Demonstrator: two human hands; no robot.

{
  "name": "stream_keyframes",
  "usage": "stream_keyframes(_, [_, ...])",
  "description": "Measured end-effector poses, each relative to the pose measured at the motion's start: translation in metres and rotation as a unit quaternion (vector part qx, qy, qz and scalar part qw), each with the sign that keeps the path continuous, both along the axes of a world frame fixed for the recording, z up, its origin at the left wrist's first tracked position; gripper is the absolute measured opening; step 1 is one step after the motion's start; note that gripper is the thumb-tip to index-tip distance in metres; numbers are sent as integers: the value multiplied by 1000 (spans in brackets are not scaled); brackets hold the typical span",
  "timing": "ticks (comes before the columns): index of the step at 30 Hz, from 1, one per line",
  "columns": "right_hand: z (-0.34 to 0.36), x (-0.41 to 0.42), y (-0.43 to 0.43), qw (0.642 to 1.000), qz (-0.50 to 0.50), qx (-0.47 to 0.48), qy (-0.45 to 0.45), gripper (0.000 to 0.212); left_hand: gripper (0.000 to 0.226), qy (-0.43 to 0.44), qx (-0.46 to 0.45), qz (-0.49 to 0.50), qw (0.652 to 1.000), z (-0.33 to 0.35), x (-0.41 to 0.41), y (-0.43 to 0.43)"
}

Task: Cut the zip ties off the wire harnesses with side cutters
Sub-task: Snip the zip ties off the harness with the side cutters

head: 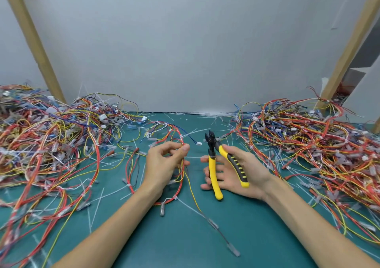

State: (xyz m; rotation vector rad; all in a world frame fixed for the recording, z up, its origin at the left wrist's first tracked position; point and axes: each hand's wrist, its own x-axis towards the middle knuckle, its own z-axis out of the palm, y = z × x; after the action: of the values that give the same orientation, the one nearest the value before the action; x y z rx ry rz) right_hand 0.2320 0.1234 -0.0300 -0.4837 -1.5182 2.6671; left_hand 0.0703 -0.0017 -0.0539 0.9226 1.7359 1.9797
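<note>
- Zip tie (pixel 194 157) tail sticks out sideways from the harness (pixel 181 142), a thin white line that points at the cutters (pixel 212 164).
- The left hand (pixel 164 162) pinches the harness between thumb and fingers and holds it up just above the table (pixel 246 216).
- The red and yellow wires run up and down through that hand, so the tie goes across them.
- The right hand (pixel 236 169) holds the cutters, with the thumb on one yellow handle and the fingers behind the other.
- The handles are spread apart and the black jaws look open. They point up and away from the person.
- The jaws sit just to the right of the harness, a bit higher than the tie tail. The tail reaches the cutters below the jaws.
- The right hand is nearer the tail's tip, and the left hand is at the tie's loop.
- I think the jaws need to come down and to the left to bite the loop beside the left thumb, and not the wires.
- More ties show on the same harness, one lower down on the red loop.
- Big wire piles lie to the left (pixel 51 144) and to the right (pixel 308 140).
</note>
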Motion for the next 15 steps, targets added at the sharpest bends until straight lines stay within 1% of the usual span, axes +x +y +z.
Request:
stream_keyframes(2, [2, 2, 1, 1000, 20, 16, -15, 61, 14, 8, -14, -1, 1000, -1, 0, 1])
stream_keyframes(5, [6, 3, 1, 992, 77, 82, -47, 63, 17, 28, -26, 7, 999, -3, 1, 1])
stream_keyframes(8, [9, 1, -3, 983, 106, 129, -79, 59, 19, 62, -41, 11, 997, -4, 3, 1])
stream_keyframes(15, [10, 0, -3, 979, 101, 136, -110, 59, 21, 142, -85, 36, 985, -1, 8, -2])
